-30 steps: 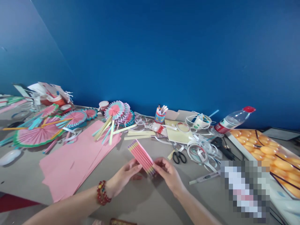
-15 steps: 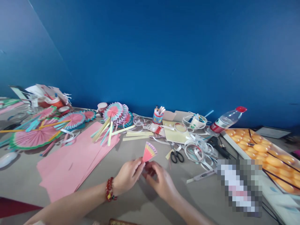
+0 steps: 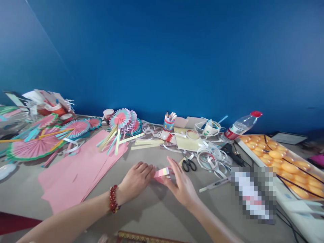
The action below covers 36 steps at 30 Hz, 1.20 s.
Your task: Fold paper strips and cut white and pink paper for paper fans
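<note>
A small pleated paper fan (image 3: 162, 172), pink with a yellow and pale band at its end, points to the right just above the table. My left hand (image 3: 138, 179), with a red bead bracelet at the wrist, is closed on its narrow pink end. On the fan's other side is my right hand (image 3: 181, 185), open, its fingers stretched out and its thumb against or very near the banded end. Black-handled scissors (image 3: 189, 164) lie just beyond my right fingers. To the left rest large pink paper sheets (image 3: 76, 175).
Finished paper fans (image 3: 120, 118) lie at the back and left. A pen holder (image 3: 168, 123), white tape rolls (image 3: 207, 160), a utility knife (image 3: 215, 184), a glue gun (image 3: 234, 155), a tilted bottle (image 3: 238, 128) and a box of orange balls (image 3: 280, 165) spread along the back and right.
The fan has swung from upright to pointing right and its pleats look more closed. My right hand has opened from a curl and risen beside it. The view has shifted slightly.
</note>
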Tool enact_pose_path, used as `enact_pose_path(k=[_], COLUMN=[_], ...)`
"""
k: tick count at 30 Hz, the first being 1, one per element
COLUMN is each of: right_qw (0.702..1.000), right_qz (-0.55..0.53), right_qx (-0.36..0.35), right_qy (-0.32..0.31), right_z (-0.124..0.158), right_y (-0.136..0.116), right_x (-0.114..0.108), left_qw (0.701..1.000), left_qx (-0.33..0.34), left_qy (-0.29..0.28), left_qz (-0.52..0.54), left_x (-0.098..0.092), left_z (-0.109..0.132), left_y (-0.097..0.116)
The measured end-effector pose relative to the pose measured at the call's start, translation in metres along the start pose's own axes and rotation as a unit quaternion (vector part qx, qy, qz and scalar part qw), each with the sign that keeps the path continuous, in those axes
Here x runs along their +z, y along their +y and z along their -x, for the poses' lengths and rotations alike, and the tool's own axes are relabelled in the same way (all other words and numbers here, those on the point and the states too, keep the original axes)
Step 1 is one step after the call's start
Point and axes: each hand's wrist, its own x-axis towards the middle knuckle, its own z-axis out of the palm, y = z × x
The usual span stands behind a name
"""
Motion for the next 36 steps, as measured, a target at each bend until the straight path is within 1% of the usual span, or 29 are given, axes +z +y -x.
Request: enact_pose_path(k=[2, 3, 5, 7, 9, 12, 14, 16, 19, 22, 26, 30, 33, 36], right_qw=[0.993, 0.986, 0.97, 0.963, 0.976, 0.994, 0.998, 0.998, 0.997, 0.996, 0.993, 0.988, 0.982, 0.985], right_qz=[-0.088, -0.128, -0.2, -0.227, -0.179, -0.057, 0.0, 0.039, 0.06, 0.062, 0.084, 0.122, 0.148, 0.128], right_qx=[0.075, 0.099, 0.12, 0.117, 0.102, 0.071, 0.039, 0.002, -0.033, -0.04, -0.049, -0.073, -0.088, -0.06], right_qy=[-0.023, -0.038, -0.068, -0.082, -0.075, -0.055, -0.053, -0.048, -0.046, -0.051, -0.069, -0.065, -0.082, -0.102], right_z=[-0.003, -0.004, -0.006, -0.007, -0.007, -0.007, -0.006, -0.003, 0.002, 0.005, 0.007, 0.007, 0.003, 0.0], right_y=[0.004, 0.006, 0.009, 0.009, 0.009, 0.008, 0.008, 0.008, 0.011, 0.013, 0.01, -0.001, -0.007, -0.004], right_x=[0.005, 0.007, 0.009, 0.009, 0.008, 0.007, 0.007, 0.007, 0.008, 0.007, 0.006, 0.007, 0.012, 0.016], left_qw=[1.0, 1.0, 1.0, 1.0, 0.999, 0.999, 0.998, 0.992, 0.971, 0.952, 0.944, 0.945, 0.946, 0.944], left_qx=[-0.001, -0.003, -0.012, -0.021, -0.023, -0.023, -0.031, -0.04, -0.056, -0.082, -0.12, -0.132, -0.135, -0.143], left_qy=[0.003, 0.001, -0.007, -0.015, -0.022, -0.031, -0.028, -0.016, 0.007, 0.031, 0.055, 0.053, 0.047, 0.041], left_qz=[0.0, 0.0, -0.003, -0.006, -0.003, 0.015, 0.055, 0.123, 0.231, 0.294, 0.302, 0.294, 0.291, 0.295], left_x=[0.004, 0.006, 0.008, 0.01, 0.013, 0.017, 0.018, 0.018, 0.014, 0.011, 0.014, 0.017, 0.016, 0.015], left_z=[0.001, 0.001, 0.001, 0.001, 0.001, 0.001, 0.003, 0.007, 0.013, 0.018, 0.024, 0.026, 0.027, 0.03], left_y=[-0.001, -0.002, -0.003, -0.002, 0.0, 0.002, 0.003, 0.001, -0.002, -0.004, -0.004, -0.004, -0.005, -0.008])
